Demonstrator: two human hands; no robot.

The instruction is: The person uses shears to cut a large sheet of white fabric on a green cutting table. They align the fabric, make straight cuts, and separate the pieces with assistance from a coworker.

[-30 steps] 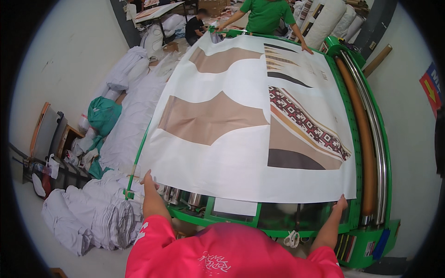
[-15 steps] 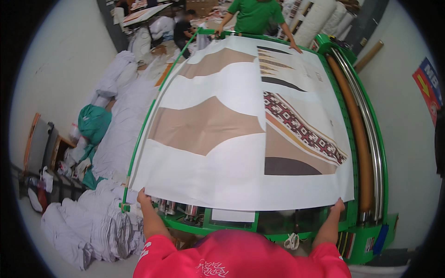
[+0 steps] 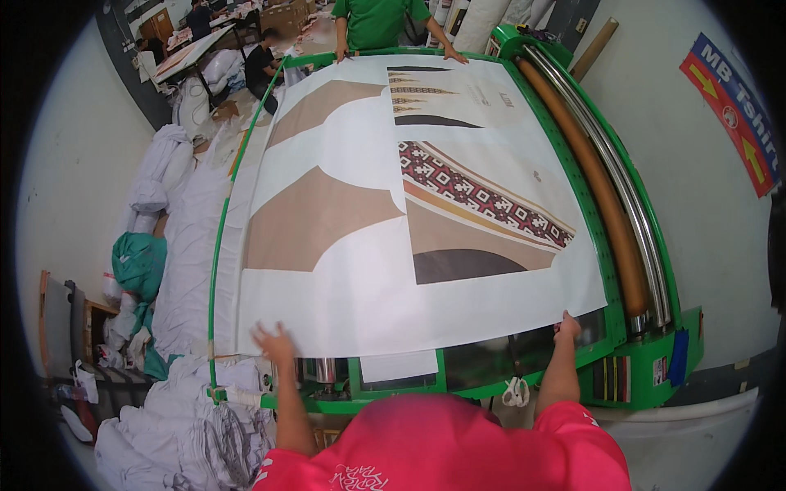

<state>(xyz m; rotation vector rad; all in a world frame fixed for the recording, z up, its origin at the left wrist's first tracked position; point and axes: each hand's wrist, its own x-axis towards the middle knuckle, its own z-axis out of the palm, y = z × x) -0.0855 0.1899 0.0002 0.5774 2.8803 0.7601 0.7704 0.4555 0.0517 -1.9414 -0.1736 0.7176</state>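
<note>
A large white sheet (image 3: 352,303) printed with brown, black and patterned shapes lies spread over a green-framed machine (image 3: 483,398). My left hand (image 3: 277,344) is open with fingers spread at the sheet's near left part; whether it touches the surface I cannot tell. At the near right edge, my right hand (image 3: 566,327) is closed, pinching the sheet's border. Across the machine, a person in a green shirt (image 3: 375,23) has both hands at the far edge of the sheet.
A brown roller (image 3: 594,172) and shiny metal bars run along the right side. White cloth (image 3: 184,409) is piled at the near left, with a green bag (image 3: 139,263) beyond. White-handled scissors (image 3: 516,393) hang at the front. Another person (image 3: 260,69) crouches at the far left.
My left hand has let go of the sheet's near left corner and spread its fingers. The sheet lies flatter, with fewer creases. The whole view has swung to the right.
</note>
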